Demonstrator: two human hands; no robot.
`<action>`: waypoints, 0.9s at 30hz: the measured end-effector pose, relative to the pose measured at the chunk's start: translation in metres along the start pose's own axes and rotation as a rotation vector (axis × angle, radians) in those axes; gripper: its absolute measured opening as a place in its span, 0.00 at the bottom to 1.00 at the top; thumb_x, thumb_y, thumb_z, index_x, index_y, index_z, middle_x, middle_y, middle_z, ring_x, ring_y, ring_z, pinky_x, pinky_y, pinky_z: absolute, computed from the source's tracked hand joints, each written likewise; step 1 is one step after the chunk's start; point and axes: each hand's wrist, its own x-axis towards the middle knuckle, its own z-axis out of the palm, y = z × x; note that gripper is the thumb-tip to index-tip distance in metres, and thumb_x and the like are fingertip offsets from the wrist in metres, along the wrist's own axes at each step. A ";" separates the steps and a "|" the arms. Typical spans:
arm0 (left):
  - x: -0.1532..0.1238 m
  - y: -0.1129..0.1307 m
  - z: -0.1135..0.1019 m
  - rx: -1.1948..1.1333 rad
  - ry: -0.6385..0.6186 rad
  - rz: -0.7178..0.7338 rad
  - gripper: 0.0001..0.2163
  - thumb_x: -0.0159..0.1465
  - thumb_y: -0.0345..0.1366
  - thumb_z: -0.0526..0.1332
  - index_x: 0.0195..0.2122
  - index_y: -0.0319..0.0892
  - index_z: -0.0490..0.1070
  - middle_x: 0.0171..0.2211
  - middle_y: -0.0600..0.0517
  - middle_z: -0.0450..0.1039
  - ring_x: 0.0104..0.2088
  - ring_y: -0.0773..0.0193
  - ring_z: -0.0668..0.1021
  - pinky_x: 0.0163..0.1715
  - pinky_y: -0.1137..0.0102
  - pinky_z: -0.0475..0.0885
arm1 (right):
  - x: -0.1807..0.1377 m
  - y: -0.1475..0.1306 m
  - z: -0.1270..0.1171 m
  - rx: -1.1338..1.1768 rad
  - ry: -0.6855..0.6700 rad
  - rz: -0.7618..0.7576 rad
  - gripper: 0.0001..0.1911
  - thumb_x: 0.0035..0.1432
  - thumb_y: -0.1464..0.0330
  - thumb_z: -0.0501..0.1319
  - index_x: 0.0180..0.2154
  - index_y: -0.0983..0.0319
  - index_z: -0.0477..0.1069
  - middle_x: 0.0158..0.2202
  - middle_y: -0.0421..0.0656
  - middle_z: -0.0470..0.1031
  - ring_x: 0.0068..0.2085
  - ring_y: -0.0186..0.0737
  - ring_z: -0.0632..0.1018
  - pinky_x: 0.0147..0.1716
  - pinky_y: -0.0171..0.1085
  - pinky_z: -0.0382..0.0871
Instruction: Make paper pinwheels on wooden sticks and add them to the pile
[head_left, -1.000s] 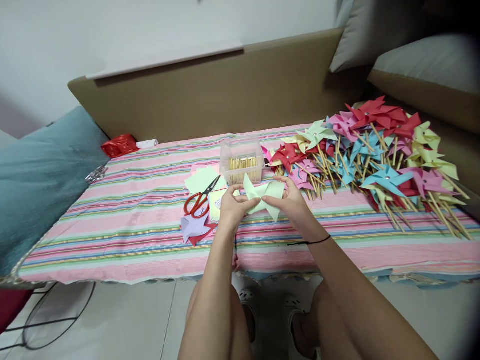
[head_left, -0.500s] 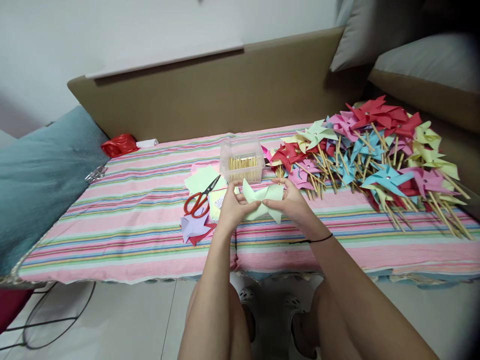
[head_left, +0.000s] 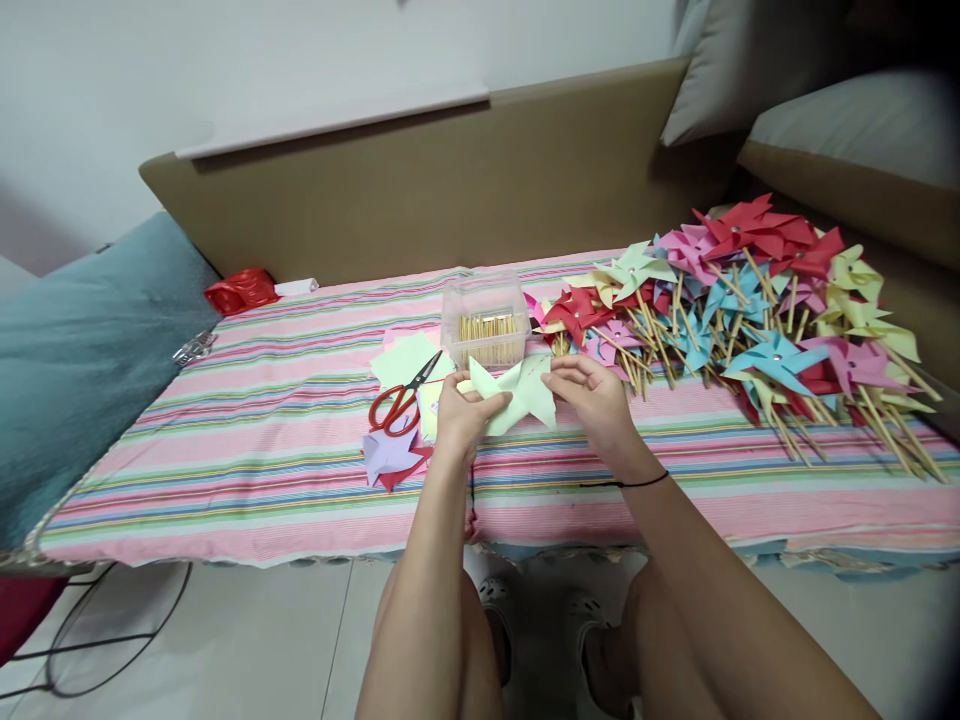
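A pale green paper pinwheel (head_left: 517, 392) is held up between my hands, its blades partly folded in and its right side spread out. My left hand (head_left: 466, 408) pinches it near the middle, thumb on top. At its right edge, the fingertips of my right hand (head_left: 589, 392) are closed on the paper. Just behind stands a clear plastic box (head_left: 487, 350) with short wooden sticks inside. Left of my left hand lie red-handled scissors (head_left: 405, 393) on coloured paper sheets (head_left: 401, 358). A purple paper pinwheel (head_left: 388, 454) rests nearer the front edge, over red paper.
A large heap of finished pinwheels (head_left: 720, 300) on sticks covers the right side. The striped cloth (head_left: 247, 430) spreads over the seat. A red plastic bag (head_left: 241, 291) and a small white box (head_left: 298, 287) lie at the back left.
My right hand has shifted from the pinwheel's middle to its right edge, and a blade on that side has opened out. My left hand keeps its pinch.
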 end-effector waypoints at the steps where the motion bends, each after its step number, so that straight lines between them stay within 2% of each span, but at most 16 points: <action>1: 0.000 0.000 0.001 -0.010 0.015 0.003 0.31 0.36 0.28 0.72 0.41 0.42 0.60 0.19 0.58 0.73 0.20 0.65 0.76 0.22 0.74 0.69 | 0.000 0.000 0.000 -0.020 0.000 -0.053 0.14 0.42 0.62 0.71 0.32 0.59 0.73 0.29 0.40 0.78 0.32 0.39 0.79 0.36 0.40 0.74; 4: -0.001 0.001 0.004 -0.062 0.053 -0.006 0.30 0.36 0.27 0.72 0.40 0.41 0.60 0.20 0.57 0.74 0.20 0.65 0.76 0.23 0.72 0.70 | -0.001 0.000 0.002 -0.066 -0.063 -0.228 0.08 0.47 0.64 0.70 0.30 0.59 0.76 0.35 0.44 0.79 0.40 0.43 0.80 0.42 0.43 0.75; 7: -0.003 0.002 0.006 -0.132 0.054 -0.023 0.29 0.36 0.27 0.72 0.39 0.41 0.61 0.19 0.58 0.73 0.21 0.65 0.76 0.24 0.72 0.71 | -0.003 0.000 0.003 -0.076 -0.145 -0.320 0.06 0.49 0.65 0.69 0.31 0.58 0.79 0.41 0.46 0.79 0.47 0.45 0.78 0.45 0.44 0.75; 12: -0.005 0.002 0.009 -0.171 0.049 -0.029 0.28 0.36 0.26 0.73 0.37 0.41 0.61 0.17 0.61 0.70 0.19 0.68 0.74 0.23 0.74 0.70 | -0.002 0.006 0.004 -0.102 -0.186 -0.351 0.07 0.48 0.63 0.71 0.31 0.58 0.80 0.44 0.47 0.76 0.47 0.46 0.78 0.43 0.44 0.77; 21: -0.006 0.002 0.009 -0.174 0.032 -0.009 0.28 0.38 0.26 0.72 0.39 0.41 0.60 0.19 0.60 0.72 0.20 0.68 0.76 0.24 0.74 0.70 | -0.003 0.006 0.005 -0.216 -0.171 -0.401 0.09 0.50 0.59 0.70 0.30 0.58 0.81 0.43 0.48 0.75 0.45 0.47 0.77 0.38 0.43 0.77; 25: -0.006 0.001 0.008 -0.131 0.006 0.005 0.31 0.37 0.29 0.73 0.41 0.42 0.60 0.21 0.57 0.75 0.21 0.65 0.77 0.23 0.72 0.71 | -0.004 0.004 0.007 -0.183 -0.117 -0.373 0.09 0.48 0.60 0.70 0.28 0.58 0.79 0.39 0.47 0.75 0.44 0.45 0.77 0.40 0.44 0.76; 27: -0.006 0.001 0.008 -0.101 -0.014 0.007 0.31 0.36 0.30 0.74 0.41 0.42 0.60 0.22 0.55 0.76 0.21 0.64 0.77 0.23 0.71 0.71 | -0.005 0.003 0.008 -0.135 -0.089 -0.312 0.10 0.44 0.61 0.72 0.28 0.58 0.78 0.37 0.45 0.75 0.43 0.45 0.78 0.43 0.45 0.75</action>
